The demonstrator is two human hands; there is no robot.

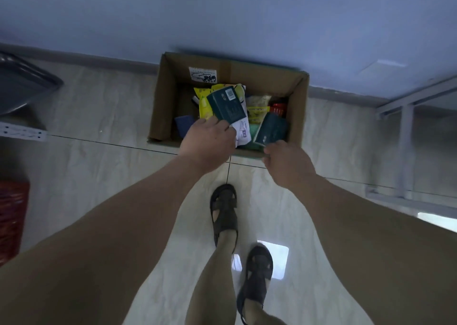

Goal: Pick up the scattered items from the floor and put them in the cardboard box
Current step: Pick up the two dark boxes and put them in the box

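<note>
An open cardboard box [295, 106] stands on the tiled floor against the wall. Inside lie yellow snack packets [204, 102], a white pouch [243, 132], a red pack [279, 108] and a blue item [184, 123]. My left hand [210, 141] is over the box's near edge, gripping a dark green packet [226, 106] along with the white pouch. My right hand [286, 162] grips the lower corner of a second dark green packet [270, 131] that reaches into the box at the right.
A grey tray-like object [22, 82] and a white perforated bracket [23, 131] are at the left, with a red crate [12, 215] below them. A white metal frame [405, 146] stands at the right. My sandalled feet [223, 210] are on the tiles.
</note>
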